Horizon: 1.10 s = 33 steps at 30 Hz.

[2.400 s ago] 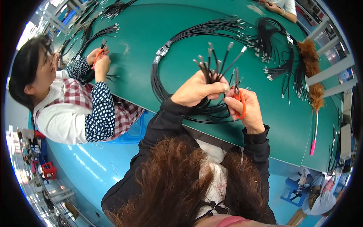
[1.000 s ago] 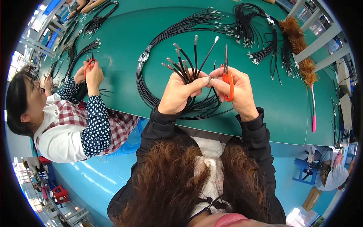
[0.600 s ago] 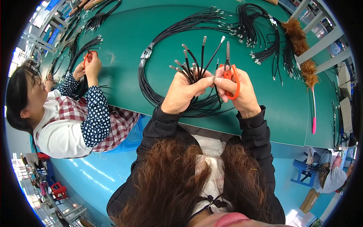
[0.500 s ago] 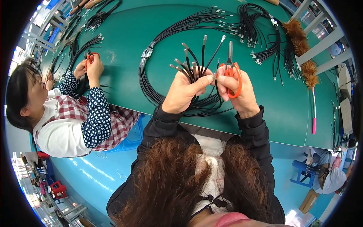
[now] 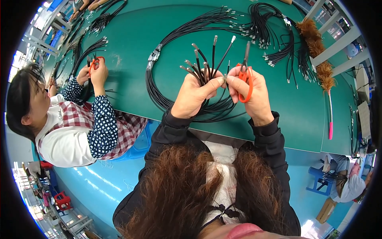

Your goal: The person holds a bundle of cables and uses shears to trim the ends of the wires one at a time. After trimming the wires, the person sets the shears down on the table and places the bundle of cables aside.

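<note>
Several black cables with bare metallic ends fan upward from my left hand (image 5: 198, 92), which is closed around the cable bundle (image 5: 197, 59). Orange-handled scissors (image 5: 247, 81) sit in my right hand (image 5: 251, 91), blades up and fingers closed about the handles. The thumbs and fingertips of both hands meet at one cable end, where something small and pale is pinched; its kind is too small to tell. Below my hands, the rest of the coiled cable bundle (image 5: 156, 92) lies on the green table, bound by silvery ties at the left of the loop.
More black cable bundles (image 5: 260, 30) lie at the far right beside a brown feather duster (image 5: 311, 38) with a pink handle. At the left, a co-worker (image 5: 71, 119) in a checked apron holds orange-handled scissors (image 5: 94, 65). Grey metal rails (image 5: 338, 46) stand at the right edge.
My right hand and the scissors have tilted slightly, the blades shifting a little to the right. The left hand keeps its grip on the cables; the co-worker's scissors look more opened.
</note>
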Motion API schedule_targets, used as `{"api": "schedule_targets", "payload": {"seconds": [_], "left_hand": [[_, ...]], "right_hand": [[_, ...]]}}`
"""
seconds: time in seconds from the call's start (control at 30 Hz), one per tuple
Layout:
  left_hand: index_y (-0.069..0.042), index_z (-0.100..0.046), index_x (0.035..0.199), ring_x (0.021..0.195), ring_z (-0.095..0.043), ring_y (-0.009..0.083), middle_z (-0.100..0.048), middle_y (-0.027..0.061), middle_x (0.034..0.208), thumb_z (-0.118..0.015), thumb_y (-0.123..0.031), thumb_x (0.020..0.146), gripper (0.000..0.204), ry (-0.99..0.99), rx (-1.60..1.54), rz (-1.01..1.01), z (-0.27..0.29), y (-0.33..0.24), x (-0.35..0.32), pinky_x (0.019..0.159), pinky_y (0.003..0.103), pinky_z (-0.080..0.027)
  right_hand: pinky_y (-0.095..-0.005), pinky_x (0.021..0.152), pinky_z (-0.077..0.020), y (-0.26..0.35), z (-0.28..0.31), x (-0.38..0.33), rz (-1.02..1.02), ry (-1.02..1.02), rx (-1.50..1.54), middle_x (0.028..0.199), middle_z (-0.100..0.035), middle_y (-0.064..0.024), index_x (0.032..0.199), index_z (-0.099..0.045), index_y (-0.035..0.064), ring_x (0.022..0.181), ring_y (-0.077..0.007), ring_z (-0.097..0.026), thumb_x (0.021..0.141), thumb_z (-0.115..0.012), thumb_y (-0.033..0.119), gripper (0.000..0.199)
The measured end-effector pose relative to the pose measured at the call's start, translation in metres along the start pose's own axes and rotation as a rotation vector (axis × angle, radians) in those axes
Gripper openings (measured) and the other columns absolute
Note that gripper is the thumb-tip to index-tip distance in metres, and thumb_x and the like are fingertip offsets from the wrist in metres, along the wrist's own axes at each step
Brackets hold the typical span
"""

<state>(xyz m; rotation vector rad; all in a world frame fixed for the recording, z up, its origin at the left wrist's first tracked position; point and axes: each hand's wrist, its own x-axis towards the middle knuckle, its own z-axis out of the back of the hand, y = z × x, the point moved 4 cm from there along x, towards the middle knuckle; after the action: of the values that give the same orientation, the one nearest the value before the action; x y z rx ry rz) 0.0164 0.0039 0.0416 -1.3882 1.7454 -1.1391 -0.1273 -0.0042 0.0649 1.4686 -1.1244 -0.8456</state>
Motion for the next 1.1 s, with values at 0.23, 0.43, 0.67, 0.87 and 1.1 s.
{"api": "schedule_targets", "payload": {"seconds": [0.23,0.43,0.67,0.87,1.1], "left_hand": [[0.0,-0.058,0.092,0.053,-0.039,0.0035,-0.061,0.0048,0.08,-0.06,-0.009,0.087,0.011,-0.007,0.023,-0.02,0.001,-0.001,0.001,0.049,0.019,-0.031],[0.0,-0.057,0.094,0.053,-0.039,0.0036,-0.061,0.0057,0.081,-0.06,-0.009,0.087,0.011,-0.015,0.026,-0.039,0.003,0.002,0.003,0.049,0.019,-0.03],[0.0,-0.057,0.1,0.052,-0.038,0.0036,-0.059,0.004,0.08,-0.06,-0.009,0.087,0.016,-0.039,-0.006,-0.067,0.001,-0.003,0.007,0.048,0.02,-0.029],[0.0,-0.058,0.107,0.052,-0.037,0.0034,-0.053,-0.0007,0.076,-0.061,-0.009,0.087,0.022,-0.003,0.016,-0.017,-0.001,-0.001,0.012,0.046,0.02,-0.027],[-0.001,-0.059,0.096,0.052,-0.037,0.0034,-0.052,-0.0028,0.073,-0.062,-0.005,0.085,0.013,0.07,0.041,0.051,0.007,0.021,0.019,0.047,0.02,-0.027]], "right_hand": [[-0.0188,0.042,-0.0378,-0.012,0.025,0.002,0.028,-0.187,0.242,0.064,-0.056,-0.0031,0.088,-0.059,-0.0002,0.048,-0.0068,-0.049,0.087,-0.059,0.011,0.011],[-0.0175,0.039,-0.0364,-0.013,0.016,-0.004,-0.096,-0.049,0.038,0.062,-0.055,-0.0019,0.089,-0.06,-0.0006,0.047,-0.0057,-0.049,0.086,-0.061,0.01,0.011],[-0.0167,0.037,-0.0354,-0.025,0.018,0.002,-0.13,-0.036,0.067,0.06,-0.055,-0.0004,0.091,-0.06,-0.0005,0.046,-0.0041,-0.049,0.085,-0.064,0.01,0.012],[-0.0171,0.037,-0.0353,-0.022,0.019,0.004,-0.117,-0.034,0.038,0.059,-0.054,-0.0003,0.09,-0.06,0.0,0.044,-0.0045,-0.048,0.085,-0.064,0.01,0.011],[-0.0174,0.039,-0.0361,-0.034,0.035,0.0,-0.173,0.054,-0.002,0.059,-0.054,0.0,0.09,-0.06,0.0008,0.045,-0.005,-0.048,0.084,-0.065,0.01,0.012]]}}
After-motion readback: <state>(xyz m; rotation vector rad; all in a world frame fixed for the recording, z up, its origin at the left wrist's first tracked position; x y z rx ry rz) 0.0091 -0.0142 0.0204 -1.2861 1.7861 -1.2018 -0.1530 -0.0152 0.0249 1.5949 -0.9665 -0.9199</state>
